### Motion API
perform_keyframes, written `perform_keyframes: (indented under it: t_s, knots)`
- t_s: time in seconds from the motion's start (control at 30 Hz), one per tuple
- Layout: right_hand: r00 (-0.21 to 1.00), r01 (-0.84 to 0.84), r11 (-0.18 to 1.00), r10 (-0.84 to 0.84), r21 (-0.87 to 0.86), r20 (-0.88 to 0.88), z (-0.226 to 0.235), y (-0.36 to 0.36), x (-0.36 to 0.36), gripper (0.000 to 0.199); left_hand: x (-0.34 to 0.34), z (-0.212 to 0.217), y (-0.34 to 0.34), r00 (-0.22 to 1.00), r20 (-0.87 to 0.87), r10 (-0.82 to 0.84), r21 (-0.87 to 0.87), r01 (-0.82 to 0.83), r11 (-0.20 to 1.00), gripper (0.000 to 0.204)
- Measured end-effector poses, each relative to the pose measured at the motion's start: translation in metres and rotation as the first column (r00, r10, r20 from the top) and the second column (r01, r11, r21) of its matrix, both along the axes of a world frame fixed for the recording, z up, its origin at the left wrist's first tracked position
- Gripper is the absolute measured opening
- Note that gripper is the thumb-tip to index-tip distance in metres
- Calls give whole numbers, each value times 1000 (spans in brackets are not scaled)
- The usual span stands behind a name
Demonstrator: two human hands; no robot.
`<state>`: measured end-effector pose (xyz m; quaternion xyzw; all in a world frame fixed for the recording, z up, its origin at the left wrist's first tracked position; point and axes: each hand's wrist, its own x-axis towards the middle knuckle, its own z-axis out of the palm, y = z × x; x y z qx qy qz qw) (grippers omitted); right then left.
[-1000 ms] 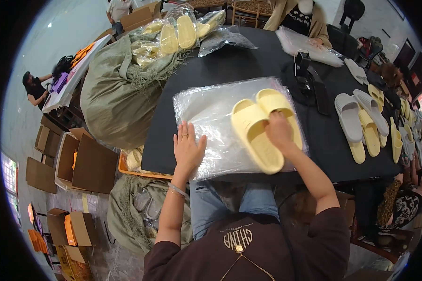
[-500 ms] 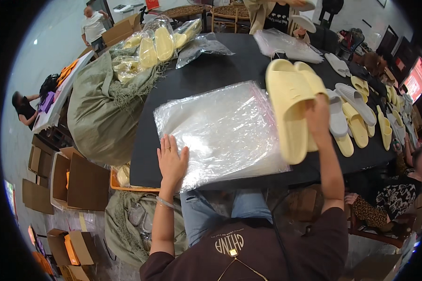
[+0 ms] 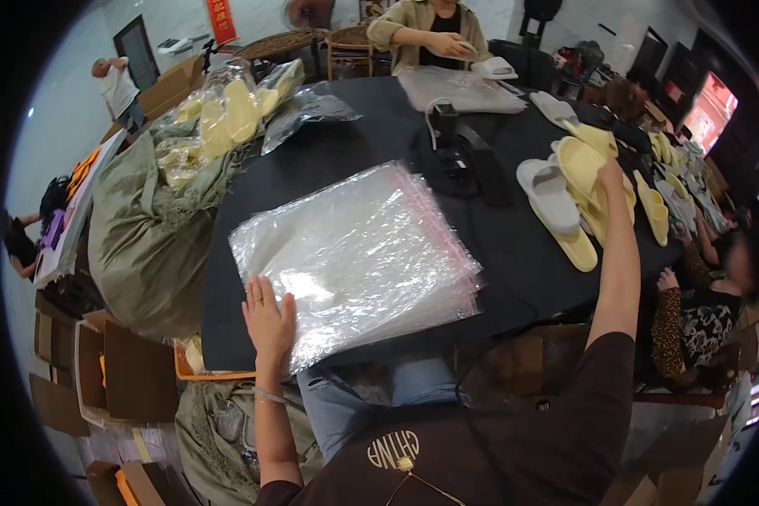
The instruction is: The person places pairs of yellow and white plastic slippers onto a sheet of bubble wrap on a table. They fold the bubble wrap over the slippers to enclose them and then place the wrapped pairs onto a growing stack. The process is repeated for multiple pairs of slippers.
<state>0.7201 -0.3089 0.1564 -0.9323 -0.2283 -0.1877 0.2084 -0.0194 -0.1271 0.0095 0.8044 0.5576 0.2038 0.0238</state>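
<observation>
My left hand (image 3: 270, 329) lies flat, fingers stretched, on the near left corner of a stack of clear plastic bags (image 3: 354, 261) with a pink-edged side. At the right of the black table my right hand (image 3: 613, 174) grips a pair of pale yellow slide slippers (image 3: 580, 160) at the edge of their straps. These slippers sit over other slippers there, which they partly cover. Beside them lies a grey-white slipper (image 3: 548, 194), with a yellow sole (image 3: 578, 251) showing under it. My right fingertips are partly hidden.
A black stand with a white cable (image 3: 451, 139) rises from the table (image 3: 379, 139). At left, a green sack (image 3: 148, 236) bears bagged yellow slippers (image 3: 228, 118). Across the table a person (image 3: 434, 38) handles white slippers near more bags (image 3: 464, 91). Another person sits at right. Cardboard boxes (image 3: 143, 363) stand at lower left.
My right hand has carried the yellow slippers from beside the bag stack rightward and away to the other slippers. My left hand stays on the bags. The whole view has shifted.
</observation>
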Motion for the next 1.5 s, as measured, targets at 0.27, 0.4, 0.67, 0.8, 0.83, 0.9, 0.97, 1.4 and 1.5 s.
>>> perform_keyframes:
  t_s: [0.27,0.4,0.67,0.8,0.83,0.9,0.97,1.4,1.5]
  knots:
    - [876,-165,974,71,158,478,-94,-2,-36,58,-1,5,-2,999,35,22,8,-23,1000,63]
    - [926,-67,997,77,-41,369,-104,-5,-143,63,-6,1,-3,998,57,15,3,-15,1000,64]
    - [963,-3,947,89,-321,254,-102,-15,-173,51,-5,0,-2,997,75,3,-5,-2,1000,65]
    - [867,-81,924,250,-373,431,-101,-3,-196,47,-5,-1,-2,998,55,19,0,-19,1000,64]
    - [816,-137,897,343,-419,466,-98,1,-212,47,-6,-1,-3,998,56,23,-3,-23,1000,64]
    - [832,-100,853,354,-512,427,-98,3,-220,44,-5,1,-2,998,59,17,-8,-17,1000,64]
    - [868,-51,844,302,-533,394,-133,2,-176,41,-4,-1,-1,998,60,10,-6,-10,1000,64]
    - [965,29,817,127,-576,229,-94,40,-111,22,-6,-3,-2,998,66,14,-3,-14,1000,65]
    - [908,-182,874,325,-451,264,-70,64,-154,27,-4,1,-3,996,87,15,-11,-14,1000,65]
